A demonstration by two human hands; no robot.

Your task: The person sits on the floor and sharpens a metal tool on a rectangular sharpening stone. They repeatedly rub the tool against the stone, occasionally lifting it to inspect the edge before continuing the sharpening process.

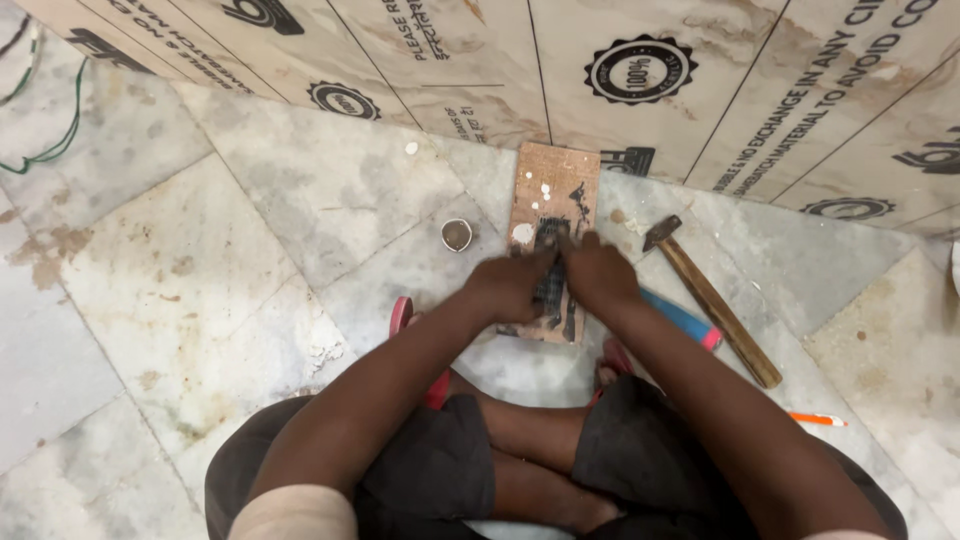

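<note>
**Both hands pressed on a dark piece over a small board**

Head view: squatting on a marble floor [250,230], close to a row of wrapped tiles [700,110] leaning against the wall. Left hand [512,285] and right hand [598,272] side by side, fingers curled down onto a dark grid-like piece [549,275] lying on a small brown board [553,225]. Both hands closed over that piece, pressing or gripping it; hard to tell which, because of blur and the knuckles covering it. Possibly a mesh or a comb-like tool, not clear.

Board flat on the floor, far end touching the tiles. White blobs and black smears already on its upper part, so some work on the surface seems done; lower part hidden under the hands, so the rest cannot be judged.

Just right of the board, a hammer [712,300] with wooden handle, untouched. Beside it a blue tube [680,318], further right an orange pencil [815,419]. Left of the board, a small round cap [456,235].
</note>
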